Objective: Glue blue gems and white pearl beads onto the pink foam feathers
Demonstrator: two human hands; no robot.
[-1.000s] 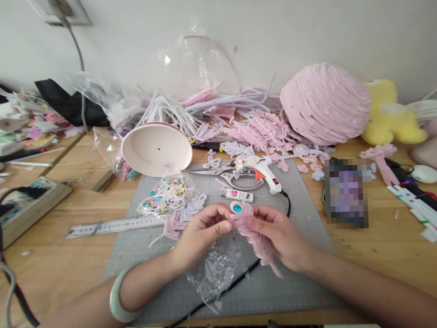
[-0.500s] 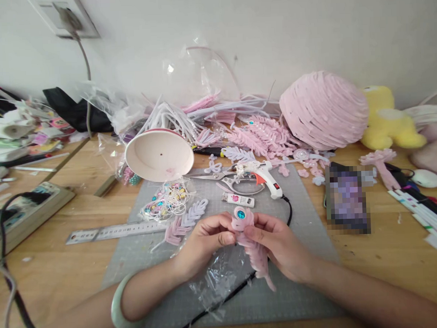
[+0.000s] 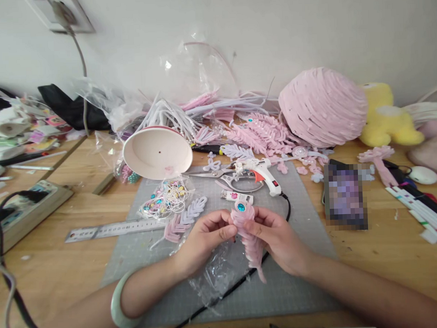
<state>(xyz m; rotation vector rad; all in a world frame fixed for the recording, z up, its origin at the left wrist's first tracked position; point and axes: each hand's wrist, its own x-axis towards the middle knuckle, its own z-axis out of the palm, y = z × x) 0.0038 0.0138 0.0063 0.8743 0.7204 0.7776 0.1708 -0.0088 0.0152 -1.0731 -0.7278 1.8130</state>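
Both hands are meeting at the centre of the frame, and I am seeing them grasping one pink feather piece (image 3: 250, 239). The left hand (image 3: 203, 238) is pinching its upper edge while the right hand (image 3: 278, 238) is clamping it from the other side. A teal gem (image 3: 241, 207) is sitting at its top. The piece is hanging over a grey mat (image 3: 301, 276) on the desk (image 3: 57, 270), with clear plastic (image 3: 217, 274) lying beneath. Higher up, a glue gun (image 3: 263, 172) and scissors (image 3: 219, 176) are lying on the mat; a ruler (image 3: 113, 229) is lying at left.
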